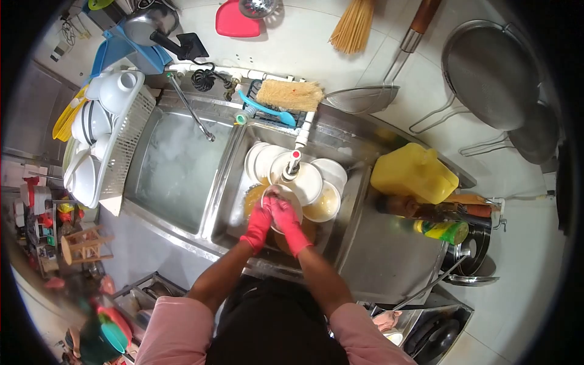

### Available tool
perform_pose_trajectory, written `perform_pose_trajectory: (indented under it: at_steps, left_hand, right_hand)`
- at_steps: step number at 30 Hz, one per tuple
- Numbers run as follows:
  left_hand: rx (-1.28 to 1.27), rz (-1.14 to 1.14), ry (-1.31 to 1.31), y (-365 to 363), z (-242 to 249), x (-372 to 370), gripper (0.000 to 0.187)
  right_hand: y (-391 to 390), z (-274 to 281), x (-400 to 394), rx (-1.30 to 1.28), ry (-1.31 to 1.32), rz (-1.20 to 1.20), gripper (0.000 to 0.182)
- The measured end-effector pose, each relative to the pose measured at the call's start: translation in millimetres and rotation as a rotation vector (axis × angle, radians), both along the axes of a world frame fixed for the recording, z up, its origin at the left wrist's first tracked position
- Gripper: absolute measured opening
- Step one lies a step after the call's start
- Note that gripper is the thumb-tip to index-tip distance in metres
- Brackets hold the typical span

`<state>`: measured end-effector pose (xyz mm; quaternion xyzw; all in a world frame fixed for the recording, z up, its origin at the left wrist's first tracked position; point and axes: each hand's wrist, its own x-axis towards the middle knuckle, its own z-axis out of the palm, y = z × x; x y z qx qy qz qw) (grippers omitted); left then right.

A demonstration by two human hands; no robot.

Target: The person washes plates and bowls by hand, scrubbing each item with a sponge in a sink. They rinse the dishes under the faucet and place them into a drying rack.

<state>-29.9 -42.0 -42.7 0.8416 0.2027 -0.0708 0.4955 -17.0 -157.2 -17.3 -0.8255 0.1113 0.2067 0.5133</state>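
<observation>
Both of my hands wear pinkish-red rubber gloves and meet in the right sink basin [222, 204], below the white tap [293, 165]. The fingers of my left hand [259, 224] are curled in against my right hand [286, 220]. Both look closed, and whatever lies between them is too small and covered to make out. Right under the gloves sits a pale round dish [296, 210], partly hidden by them. Around it lie several white plates [311, 182] and a white bowl [322, 205] with yellowish liquid in it.
Cloudy water fills the left basin [176, 170], with a metal spout [193, 115] above. A white rack [129, 134] of bowls stands far left. A yellow jug [413, 173] and green-yellow bottle [443, 231] are on the right. Behind lie a scrub brush [289, 95] and strainer [364, 99].
</observation>
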Motion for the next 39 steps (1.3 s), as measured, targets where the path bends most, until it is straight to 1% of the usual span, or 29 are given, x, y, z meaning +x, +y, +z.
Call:
perform_pose_trajectory:
  at_steps: [1, 4, 5, 7, 8, 9, 11, 12, 13, 14, 15, 16, 17, 19, 21, 22, 24, 25, 26, 27, 28, 29, 31, 32, 34, 36, 37, 38, 39]
  left_hand:
    - [-0.246, -0.017, 0.001, -0.8, 29.3, 8.0, 0.046]
    - [-0.252, 0.021, -0.100, 3.8, 22.2, 4.2, 0.044]
    - [-0.112, -0.050, -0.112, 4.1, 23.7, -2.4, 0.045]
    - [-0.118, -0.052, -0.019, -6.2, 34.9, -15.3, 0.045]
    - [-0.121, -0.051, 0.027, -14.1, 38.1, -23.9, 0.045]
    - [-0.165, -0.015, -0.033, -24.7, 34.6, -29.3, 0.046]
    - [-0.168, -0.043, -0.011, -32.3, 27.8, -35.0, 0.045]
    - [-0.173, -0.054, -0.001, -35.5, 32.9, -32.8, 0.045]
    - [-0.194, -0.037, -0.022, -28.1, 9.3, -28.2, 0.044]
    - [-0.159, 0.006, 0.007, -23.8, 17.2, -25.3, 0.044]
    - [-0.124, 0.047, 0.031, -19.7, 33.0, -19.1, 0.044]
    - [-0.088, 0.092, 0.052, -14.6, 43.7, -14.7, 0.044]
    - [-0.151, 0.073, -0.042, -8.1, 39.3, -17.9, 0.046]
    - [-0.088, 0.061, -0.048, -7.3, 41.0, -27.0, 0.046]
    - [-0.067, 0.035, -0.028, -14.1, 41.8, -30.2, 0.046]
    - [-0.078, 0.022, -0.010, -19.6, 44.1, -29.1, 0.046]
    - [-0.097, -0.001, 0.039, -29.1, 49.9, -34.1, 0.045]
    - [-0.297, -0.039, -0.059, -38.4, 89.5, -28.0, 0.044]
    - [-0.244, -0.003, -0.007, -32.5, 81.1, -22.9, 0.043]
    - [-0.193, 0.032, 0.038, -22.5, 60.3, -15.7, 0.042]
    - [-0.142, 0.063, 0.081, -14.1, 45.9, -10.1, 0.041]
    - [-0.182, 0.101, -0.135, -8.6, 41.6, -12.5, 0.040]
    - [-0.137, 0.059, -0.014, 9.5, 30.5, -19.4, 0.042]
    - [-0.115, 0.038, 0.049, 18.3, 23.1, -23.3, 0.042]
    - [-0.122, 0.012, 0.213, 25.0, 17.0, -26.6, 0.043]
    - [-0.114, -0.053, 0.379, 29.5, 18.8, -28.2, 0.043]
    - [-0.170, -0.106, 0.335, 31.1, 19.4, -27.8, 0.043]
    - [-0.184, -0.155, 0.327, 31.7, 19.8, -29.3, 0.042]
    - [-0.198, -0.206, 0.318, 27.2, 38.4, -25.4, 0.041]
  right_hand:
    - [1.3, 21.2, -4.0, -0.016, 0.110, -0.002, 0.030]
    - [-24.8, 21.9, -32.3, -0.228, -0.315, 0.294, 0.027]
    - [-32.6, 17.9, -30.9, -0.211, -0.342, 0.206, 0.025]
    - [-50.8, 5.6, -18.3, -0.181, -0.395, 0.022, 0.022]
    - [-53.4, -49.2, -15.0, -0.056, -0.373, -0.058, 0.023]
    - [-52.8, -47.3, -4.3, 0.069, -0.355, -0.141, 0.025]
    - [-40.8, -41.9, -5.5, 0.052, -0.293, -0.153, 0.025]
    - [-32.3, -6.4, -5.5, 0.041, -0.263, -0.156, 0.024]
    - [-27.4, 21.3, -12.1, 0.278, -0.014, -0.121, 0.023]
    - [-30.0, 14.9, -22.5, 0.307, 0.013, 0.018, 0.023]
    - [-34.4, -3.9, -36.4, 0.335, 0.034, 0.157, 0.023]
    - [-41.6, -7.2, -39.6, 0.262, 0.024, 0.243, 0.023]
    - [-48.7, -10.3, -42.8, 0.190, 0.009, 0.329, 0.022]
    - [-72.4, 4.0, -39.5, -0.147, -0.083, 0.367, 0.019]
    - [-74.2, 22.6, -31.6, -0.200, -0.056, 0.216, 0.016]
    - [-69.8, 40.9, -13.6, -0.084, 0.011, 0.057, 0.015]
    - [-45.1, 34.7, -8.2, 0.158, -0.042, -0.131, 0.014]
    - [-24.7, -3.4, -12.8, 0.278, -0.166, -0.159, 0.014]
    - [-14.0, -24.0, -17.4, 0.395, -0.292, -0.184, 0.013]
    - [-17.7, 22.0, -22.6, 0.231, -0.098, -0.059, 0.016]
    - [-20.5, 23.0, -28.9, 0.127, -0.164, 0.063, 0.016]
    - [-25.4, 14.4, -41.7, 0.025, -0.232, 0.184, 0.017]
    - [-36.7, 17.7, -52.3, -0.107, -0.325, 0.285, 0.019]
    - [-48.9, 21.7, -54.3, -0.140, -0.354, 0.263, 0.020]
    - [-58.0, 23.8, -47.9, -0.336, -0.267, 0.190, 0.022]
    - [-56.8, 18.1, -26.4, -0.658, -0.038, 0.089, 0.024]
    - [-52.9, 12.1, -22.6, -0.560, -0.134, -0.076, 0.021]
    - [-46.1, 4.7, -16.7, -0.523, -0.276, -0.128, 0.016]
    - [-38.2, -6.6, -7.3, -0.484, -0.418, -0.182, 0.013]
